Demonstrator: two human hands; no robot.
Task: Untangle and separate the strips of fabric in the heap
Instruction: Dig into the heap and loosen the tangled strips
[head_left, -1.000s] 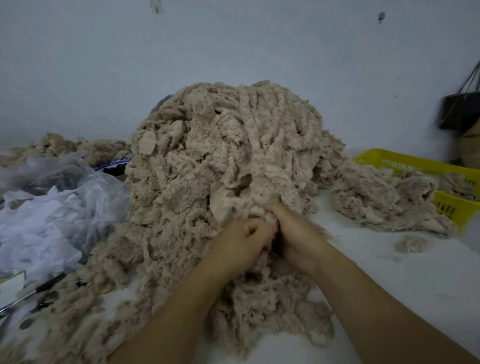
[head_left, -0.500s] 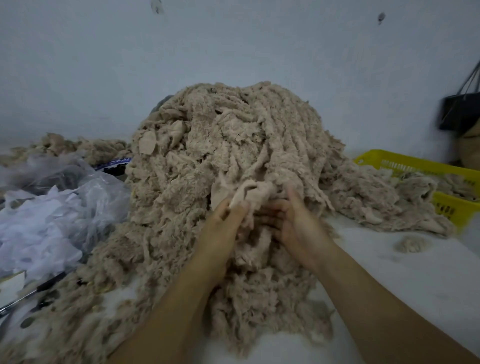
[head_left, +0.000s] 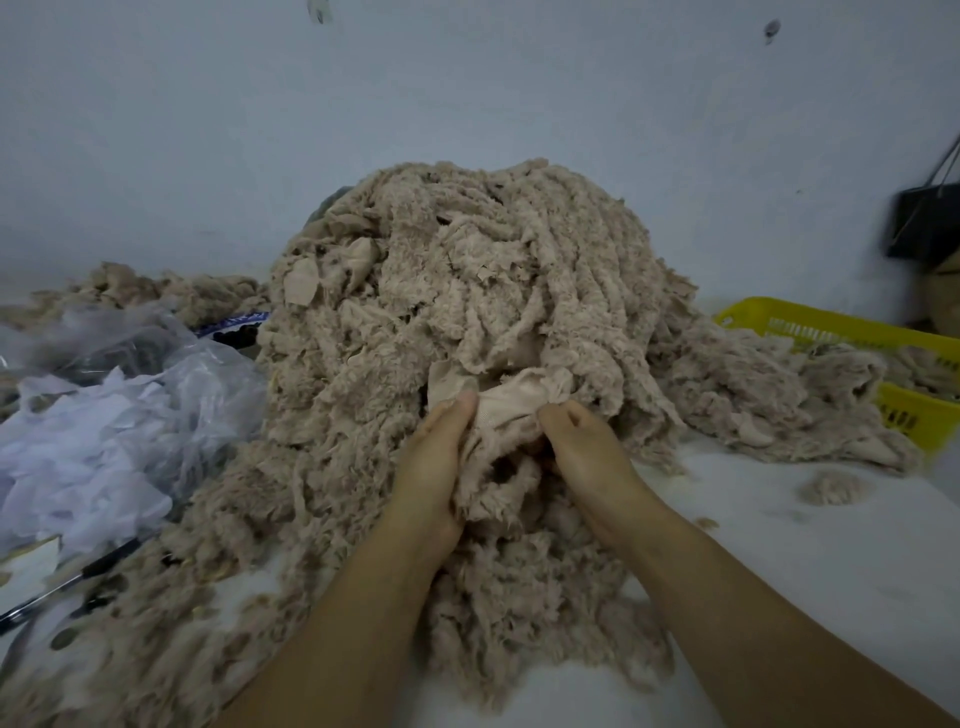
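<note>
Beige fleece throughout. Pinching one strip (head_left: 506, 410) at the heap (head_left: 467, 291) front with left hand (head_left: 431, 467) and right hand (head_left: 587, 457). Cannot read blurred print on blue item (head_left: 234, 325).

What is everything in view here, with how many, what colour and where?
White tabletop: one, white, under everything.
Heap of fuzzy beige fabric strips: one, beige, centre of the tabletop.
Slotted plastic basket: one, yellow, right edge.
Smaller pile of such strips: one, beige, right, against the basket.
Low pile of strips: one, beige, far left at the back.
Loose fluffy tuft: one, beige, on the tabletop at right.
Clear plastic bag of white scraps: one, clear and white, left.
Slim dark tool: one, black, lower left, kind unclear.
Hanging bag: one, black, far right edge.
Fabric strip with smooth backing: one, beige, between both hands.
Left hand: one, grips the strip's left end.
Right hand: one, pinches its right end.
</note>
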